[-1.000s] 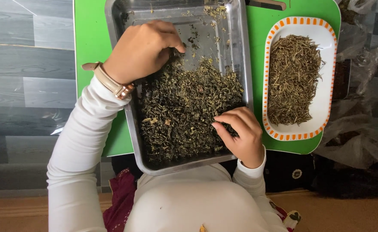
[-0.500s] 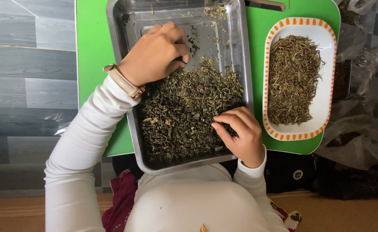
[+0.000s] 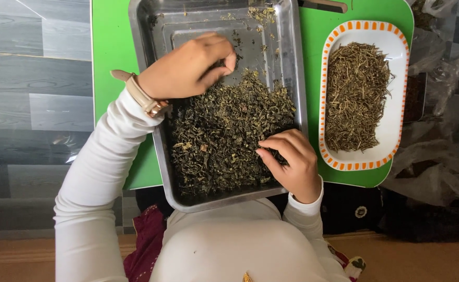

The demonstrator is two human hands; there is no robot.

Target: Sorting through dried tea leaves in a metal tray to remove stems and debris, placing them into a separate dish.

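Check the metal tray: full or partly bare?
Partly bare. Dried leaves cover the near part of the tray; the far end shows bare metal with scattered bits. Left hand pinches at the pile's far edge.

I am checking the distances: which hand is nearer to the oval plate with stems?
Right. The right hand lies beside the oval plate; the left hand is across the metal tray.
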